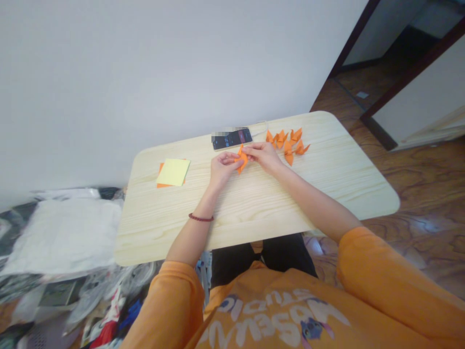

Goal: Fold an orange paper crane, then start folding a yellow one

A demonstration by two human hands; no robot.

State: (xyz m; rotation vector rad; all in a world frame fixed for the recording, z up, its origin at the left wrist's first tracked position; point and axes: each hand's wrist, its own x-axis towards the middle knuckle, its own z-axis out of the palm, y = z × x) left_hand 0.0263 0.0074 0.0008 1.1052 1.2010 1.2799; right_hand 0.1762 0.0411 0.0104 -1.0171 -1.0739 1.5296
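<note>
Between my two hands, just above the middle of the table, is a folded piece of orange origami paper (pixel 241 160). My left hand (pixel 223 167) pinches its left side, with the thumb along the front. The fingers of my right hand (pixel 264 156) are closed on its upper right edge. Part of the paper is hidden behind the fingertips. To the right of my right hand stand several finished orange paper cranes (pixel 288 152) in a loose group.
A phone (pixel 232 139) with a lit timer lies behind my hands, a white cable (pixel 260 132) running off it. Yellow and orange paper squares (pixel 173 172) are stacked at the left of the wooden table (pixel 145 228). Bags and cloth crowd the floor at left.
</note>
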